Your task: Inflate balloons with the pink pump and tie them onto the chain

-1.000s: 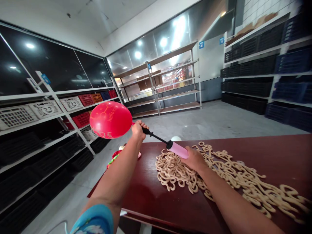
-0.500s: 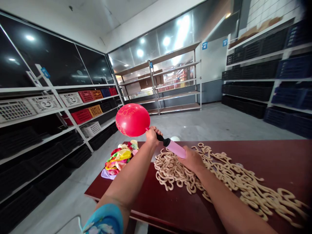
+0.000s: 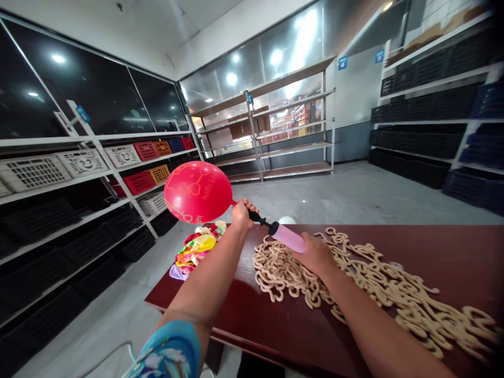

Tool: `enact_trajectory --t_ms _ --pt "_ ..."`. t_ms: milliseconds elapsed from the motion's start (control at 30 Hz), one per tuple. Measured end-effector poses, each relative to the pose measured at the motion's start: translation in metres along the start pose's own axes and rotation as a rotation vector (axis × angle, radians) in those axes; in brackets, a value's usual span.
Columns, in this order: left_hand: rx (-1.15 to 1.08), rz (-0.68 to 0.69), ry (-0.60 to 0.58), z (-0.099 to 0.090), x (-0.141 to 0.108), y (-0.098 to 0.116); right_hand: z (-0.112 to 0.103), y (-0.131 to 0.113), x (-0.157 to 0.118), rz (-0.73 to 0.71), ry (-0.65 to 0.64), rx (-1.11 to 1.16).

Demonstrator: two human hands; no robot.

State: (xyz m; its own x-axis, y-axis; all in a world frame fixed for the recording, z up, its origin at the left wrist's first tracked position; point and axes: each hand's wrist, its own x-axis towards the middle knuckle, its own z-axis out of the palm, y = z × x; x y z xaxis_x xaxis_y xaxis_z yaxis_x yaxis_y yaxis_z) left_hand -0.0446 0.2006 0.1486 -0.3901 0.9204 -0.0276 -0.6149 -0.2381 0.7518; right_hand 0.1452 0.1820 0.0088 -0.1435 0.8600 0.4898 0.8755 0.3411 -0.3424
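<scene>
Left hand (image 3: 243,214) clenches the pump's black end (image 3: 255,216); right hand (image 3: 314,253) grips its pink barrel (image 3: 289,238) above tangled beige loops (image 3: 281,265).

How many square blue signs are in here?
4: one sign on the left rack, a second on the middle shelves, a third and fourth on the wall. Others may be hidden.

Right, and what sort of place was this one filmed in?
Probably a stockroom or packing room: slatted plastic crates fill white racks along the side, a bare metal shelving unit with numbered blue tags stands at the back, and the floor is plain grey.
</scene>
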Motion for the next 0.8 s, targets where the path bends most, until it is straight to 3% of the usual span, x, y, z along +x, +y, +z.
enact_trajectory --t_ms 100,233,367,500,667,800 --pt "-0.030 -0.016 -0.027 0.002 -0.008 -0.017 -0.006 -0.004 0.001 -0.007 0.000 -0.020" --pt "-0.091 -0.011 0.007 -0.002 -0.014 -0.022 -0.024 -0.013 -0.001 -0.022 -0.024 -0.048" --pt "-0.121 -0.043 0.052 -0.010 -0.017 -0.027 -0.042 -0.031 -0.008 -0.201 0.019 -0.063" --pt "-0.149 -0.144 0.045 -0.016 -0.025 -0.045 -0.049 -0.048 -0.013 -0.374 -0.029 -0.077" --pt "-0.112 -0.261 0.023 -0.031 -0.023 -0.060 -0.051 -0.048 -0.014 -0.362 -0.073 -0.099" --pt "-0.005 -0.200 0.103 -0.056 -0.003 -0.054 -0.055 -0.032 -0.010 -0.286 -0.134 -0.154"
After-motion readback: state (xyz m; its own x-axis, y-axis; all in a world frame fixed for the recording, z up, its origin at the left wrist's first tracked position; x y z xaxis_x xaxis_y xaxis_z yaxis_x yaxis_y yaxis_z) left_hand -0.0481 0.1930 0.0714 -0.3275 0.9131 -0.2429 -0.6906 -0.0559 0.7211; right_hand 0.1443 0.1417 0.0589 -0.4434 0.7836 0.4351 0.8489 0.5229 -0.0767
